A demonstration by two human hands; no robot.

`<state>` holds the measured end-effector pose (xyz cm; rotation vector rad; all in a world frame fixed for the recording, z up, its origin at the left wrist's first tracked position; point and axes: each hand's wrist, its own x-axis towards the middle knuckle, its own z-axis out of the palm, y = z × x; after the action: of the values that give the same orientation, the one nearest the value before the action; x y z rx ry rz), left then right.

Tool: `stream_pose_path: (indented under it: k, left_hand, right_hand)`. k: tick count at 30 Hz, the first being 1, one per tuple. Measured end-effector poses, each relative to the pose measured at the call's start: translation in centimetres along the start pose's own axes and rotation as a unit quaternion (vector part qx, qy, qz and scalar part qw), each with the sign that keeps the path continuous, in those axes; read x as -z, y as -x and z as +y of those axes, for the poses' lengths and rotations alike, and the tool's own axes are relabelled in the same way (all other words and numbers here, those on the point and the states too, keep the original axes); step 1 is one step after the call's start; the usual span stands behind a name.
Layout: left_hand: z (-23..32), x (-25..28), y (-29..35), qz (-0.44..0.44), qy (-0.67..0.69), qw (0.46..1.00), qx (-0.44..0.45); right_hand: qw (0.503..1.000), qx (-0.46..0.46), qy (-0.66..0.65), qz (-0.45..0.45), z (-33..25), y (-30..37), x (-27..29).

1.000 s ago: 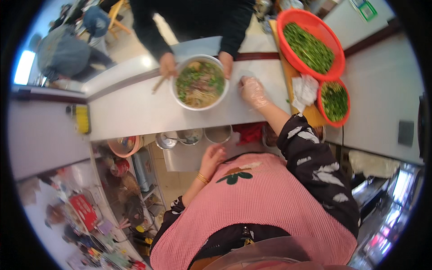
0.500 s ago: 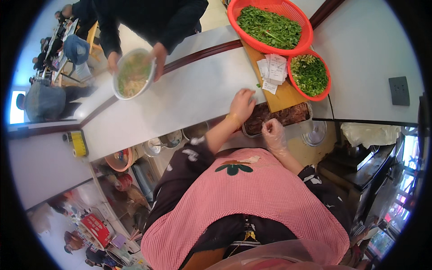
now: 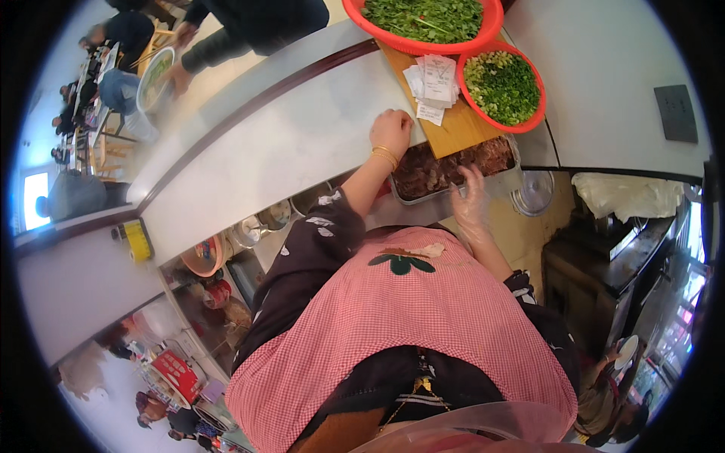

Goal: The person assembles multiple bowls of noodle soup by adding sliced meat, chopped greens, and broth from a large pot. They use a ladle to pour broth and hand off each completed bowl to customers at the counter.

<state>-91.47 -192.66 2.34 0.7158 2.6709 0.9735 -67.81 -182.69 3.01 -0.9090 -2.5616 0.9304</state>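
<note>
My left hand (image 3: 391,132), bare with a gold bangle at the wrist, rests on the white counter (image 3: 302,143) beside a wooden board (image 3: 477,138). Its fingers are curled in and nothing shows in them. Over a metal tray (image 3: 414,201) of dark sliced meat (image 3: 424,174) is my right hand (image 3: 470,200), in a clear plastic glove. Its fingers are apart at the meat's near edge, and I see nothing held. The board covers the far part of the tray. A stack of paper slips (image 3: 436,83) lies on the board.
A large red basket (image 3: 423,47) of leafy greens and a smaller red basket (image 3: 522,126) of chopped green onion stand beyond the board. Across the counter, another person's hands hold a bowl (image 3: 143,94). Metal pots (image 3: 247,232) sit below the counter's near edge. A round lid (image 3: 535,192) is right of the tray.
The other person has carried the bowl away to the far left. My right hand's fingers have spread from a pinch over the meat. My left hand's fingers have curled in. The view has shifted.
</note>
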Motion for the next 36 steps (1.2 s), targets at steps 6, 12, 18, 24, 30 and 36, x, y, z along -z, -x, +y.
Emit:
stream_pose_path:
  k: [6,12,18,24,30,36]
  left_hand:
    - [-0.5,-0.1,9.1,-0.138,0.034,0.963,-0.231]
    - [0.2,1.0,9.3,-0.252,-0.148,0.942,-0.166]
    - [0.7,1.4,9.8,-0.210,-0.213,0.940,-0.164]
    - [-0.2,-4.1,10.7,-0.313,-0.172,0.900,-0.249]
    - [3.8,-3.2,11.1,-0.381,-0.175,0.827,-0.374]
    - [6.1,1.9,11.2,-0.438,-0.126,0.819,-0.349]
  right_hand:
    - [1.000,-0.003,-0.022,-0.003,0.3,-1.2,0.9]
    - [0.994,-0.079,-0.039,-0.057,-1.8,-3.6,3.0]
    - [0.987,0.107,0.053,-0.109,-2.4,-5.0,1.6]
    - [0.967,-0.001,-0.086,-0.238,-8.2,-4.4,3.9]
    - [0.943,0.255,-0.133,-0.169,-13.7,-4.9,2.6]
    - [0.964,0.254,0.012,-0.076,-9.6,-7.5,4.0]
